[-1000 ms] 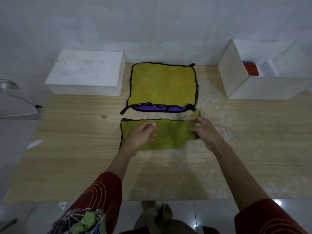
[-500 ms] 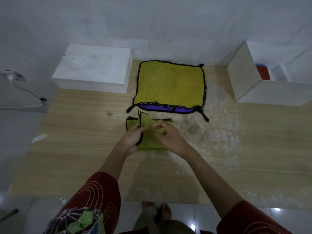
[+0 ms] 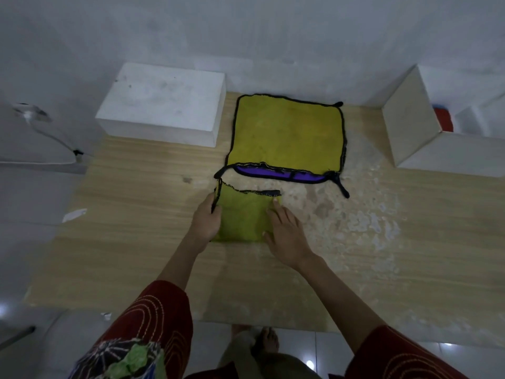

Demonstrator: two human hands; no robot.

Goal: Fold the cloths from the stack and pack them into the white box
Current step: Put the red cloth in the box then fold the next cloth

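A yellow-green cloth with black trim (image 3: 241,214) lies folded into a small square on the wooden table. My left hand (image 3: 206,220) holds its left edge, fingers curled around the black hem. My right hand (image 3: 284,231) rests flat on its right side, fingers spread. Behind it lies the stack of cloths (image 3: 287,135), a yellow one on top with a purple one showing beneath. The open white box (image 3: 410,127) stands at the back right, with something red (image 3: 444,120) inside.
A closed white block (image 3: 164,105) sits at the back left against the wall. The wooden table (image 3: 382,255) has worn pale patches on its right half. A cable (image 3: 54,138) runs off the left. My bare feet (image 3: 269,343) show below the front edge.
The long folded strip has been folded over from the right into a small square. My right hand moved left and now lies flat on it; the left hand grips the left hem.
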